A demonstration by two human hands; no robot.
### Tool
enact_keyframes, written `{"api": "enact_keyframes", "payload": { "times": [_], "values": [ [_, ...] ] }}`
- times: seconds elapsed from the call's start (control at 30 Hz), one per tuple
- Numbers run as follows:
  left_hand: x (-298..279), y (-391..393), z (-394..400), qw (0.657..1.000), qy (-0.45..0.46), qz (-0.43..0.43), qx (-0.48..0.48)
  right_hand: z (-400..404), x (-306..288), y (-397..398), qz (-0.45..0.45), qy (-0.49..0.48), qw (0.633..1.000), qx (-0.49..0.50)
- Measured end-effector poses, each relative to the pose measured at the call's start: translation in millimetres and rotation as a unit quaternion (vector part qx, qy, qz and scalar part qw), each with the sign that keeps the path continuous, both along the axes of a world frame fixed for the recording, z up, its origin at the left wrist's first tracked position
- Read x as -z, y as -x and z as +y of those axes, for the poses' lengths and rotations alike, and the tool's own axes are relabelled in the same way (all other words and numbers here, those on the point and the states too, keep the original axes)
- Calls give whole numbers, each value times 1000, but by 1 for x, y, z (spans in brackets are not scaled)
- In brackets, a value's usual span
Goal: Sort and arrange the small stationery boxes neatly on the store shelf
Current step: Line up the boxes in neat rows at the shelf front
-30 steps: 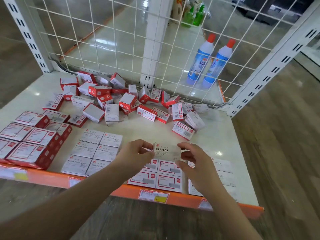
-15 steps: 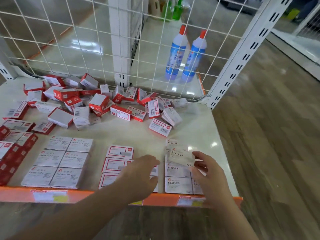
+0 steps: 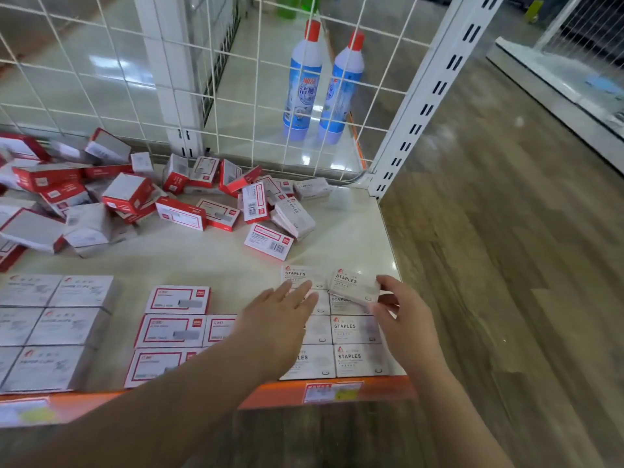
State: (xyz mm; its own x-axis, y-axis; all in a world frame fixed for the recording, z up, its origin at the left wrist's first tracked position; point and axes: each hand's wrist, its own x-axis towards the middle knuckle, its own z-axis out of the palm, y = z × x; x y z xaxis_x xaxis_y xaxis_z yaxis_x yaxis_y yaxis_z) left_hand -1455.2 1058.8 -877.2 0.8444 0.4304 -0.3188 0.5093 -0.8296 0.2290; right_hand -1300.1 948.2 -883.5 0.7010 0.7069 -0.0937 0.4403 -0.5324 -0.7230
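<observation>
My right hand [image 3: 403, 310] pinches a white staples box [image 3: 353, 286], tilted, at the far right end of the block of white staples boxes [image 3: 358, 361] near the shelf's front right corner. My left hand [image 3: 278, 314] lies flat with straight fingers on the left column of that block, next to another white staples box [image 3: 299, 276]. Red-framed boxes [image 3: 177, 300] sit in rows left of my left hand. Grey paper-clip boxes [image 3: 64, 327] form a block further left. A jumbled heap of red and white boxes [image 3: 135, 197] lies at the back of the shelf.
The cream shelf [image 3: 354, 238] has an orange front lip [image 3: 337, 393] with price tags. A white wire grid [image 3: 236, 79] backs it, with a slotted upright [image 3: 429, 96] at the right. Two blue cleaner bottles [image 3: 320, 82] stand behind the grid. Wooden floor lies to the right.
The view has swung right. The white staples box left my left hand and went with my right hand to the right block of staples boxes. My left hand flattened onto that block.
</observation>
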Motion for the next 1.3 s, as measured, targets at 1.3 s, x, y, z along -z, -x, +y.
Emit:
{"api": "enact_keyframes", "payload": {
  "times": [1.3],
  "values": [
    [-7,20,24,997,40,-5,-69,62,-1,3,-116,80,986,-89]
  ]
}}
